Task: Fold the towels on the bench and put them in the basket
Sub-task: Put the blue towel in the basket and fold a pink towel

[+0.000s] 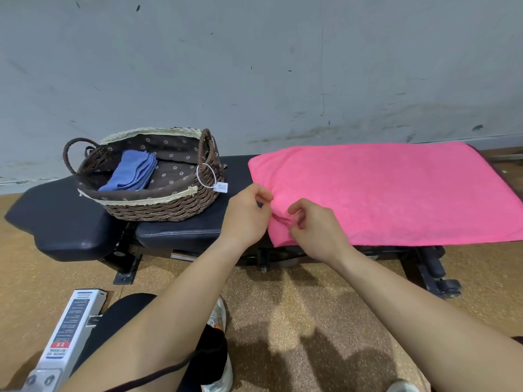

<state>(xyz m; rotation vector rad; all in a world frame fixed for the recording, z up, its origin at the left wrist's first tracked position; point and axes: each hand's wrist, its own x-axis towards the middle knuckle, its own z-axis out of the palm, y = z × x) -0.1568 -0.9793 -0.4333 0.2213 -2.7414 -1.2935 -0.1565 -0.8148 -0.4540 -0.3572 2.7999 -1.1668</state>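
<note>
Your left hand [245, 219] and right hand [318, 232] are both pinching the pink towel [390, 190] at the front edge of the counter [181, 229], fingers [299, 208] partly hiding in its fold; the towel's right end is running off-frame.

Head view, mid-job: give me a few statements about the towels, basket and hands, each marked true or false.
1. The pink towel lies spread out on the bench. True.
2. The basket is empty. False: a folded blue towel lies inside it.
3. The left hand and the right hand both pinch the pink towel at its near left corner. True.
4. The basket stands on the floor. False: it stands on the bench, to the left of the pink towel.
</note>
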